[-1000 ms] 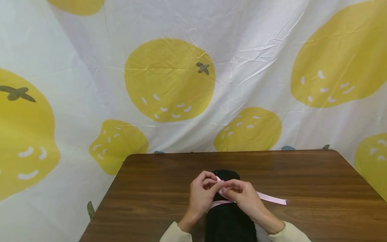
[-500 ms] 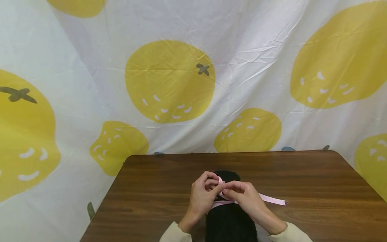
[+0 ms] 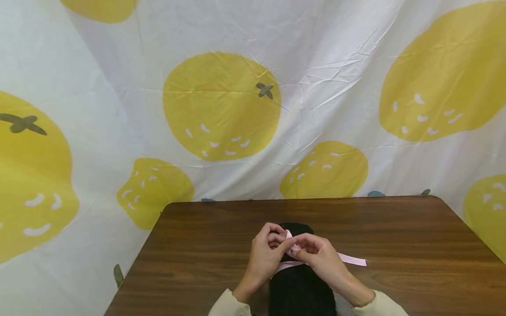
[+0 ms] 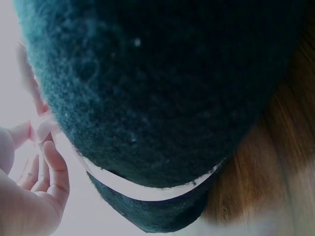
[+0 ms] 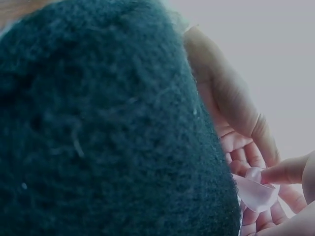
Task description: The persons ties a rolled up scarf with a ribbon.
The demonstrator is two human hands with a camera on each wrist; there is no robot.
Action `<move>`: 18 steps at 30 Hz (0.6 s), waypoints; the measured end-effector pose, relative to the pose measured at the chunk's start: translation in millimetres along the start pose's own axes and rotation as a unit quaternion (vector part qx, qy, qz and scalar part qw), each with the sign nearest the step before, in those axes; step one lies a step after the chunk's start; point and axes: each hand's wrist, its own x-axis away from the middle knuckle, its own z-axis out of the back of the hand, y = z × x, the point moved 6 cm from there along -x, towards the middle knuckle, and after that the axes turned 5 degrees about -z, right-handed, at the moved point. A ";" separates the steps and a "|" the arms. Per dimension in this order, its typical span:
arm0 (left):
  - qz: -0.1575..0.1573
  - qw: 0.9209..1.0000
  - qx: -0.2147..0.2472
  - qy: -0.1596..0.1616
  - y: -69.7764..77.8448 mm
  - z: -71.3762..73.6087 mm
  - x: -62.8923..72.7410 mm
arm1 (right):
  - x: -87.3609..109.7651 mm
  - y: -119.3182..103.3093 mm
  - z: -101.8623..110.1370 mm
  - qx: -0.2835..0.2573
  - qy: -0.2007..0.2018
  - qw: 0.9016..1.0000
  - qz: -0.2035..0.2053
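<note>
A dark, fuzzy, rolled-looking bundle (image 3: 302, 289) lies lengthwise on the table, black in the head view and dark green in the wrist views. Round it runs a pink ribbon (image 4: 142, 191), whose frayed tail (image 3: 353, 260) sticks out to the right. Above the bundle, my left hand (image 3: 264, 252) pinches a ribbon loop between thumb and fingers. My right hand (image 3: 324, 261) meets it there, thumb and index finger pinching the same ribbon. In the right wrist view the ribbon loop (image 5: 256, 194) shows between both hands' fingers. The crossing of the ribbon is mostly hidden by the fingers.
The brown wood-grain table (image 3: 197, 245) has rounded far corners. Behind it hangs a white cloth (image 3: 316, 66) printed with large yellow lemons. Cream sleeves (image 3: 231, 305) cover both forearms at the front edge of view.
The ribbon's loose tail has drawn a little to the left, towards the right hand. Both hands stay nearly in place, with the fingertips shifting slightly on the loop.
</note>
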 end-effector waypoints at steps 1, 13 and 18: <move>-0.002 1.000 -0.002 0.004 0.0 0.4 -0.2 | 0.0 -0.5 0.3 0.004 0.002 1.000 0.001; 0.002 1.000 -0.022 0.005 -5.9 1.4 -1.9 | -0.6 -5.5 3.9 0.067 0.067 0.995 0.029; -0.001 1.000 -0.020 -0.017 -5.9 0.0 -1.3 | 0.4 -8.7 4.9 0.091 0.097 0.989 0.071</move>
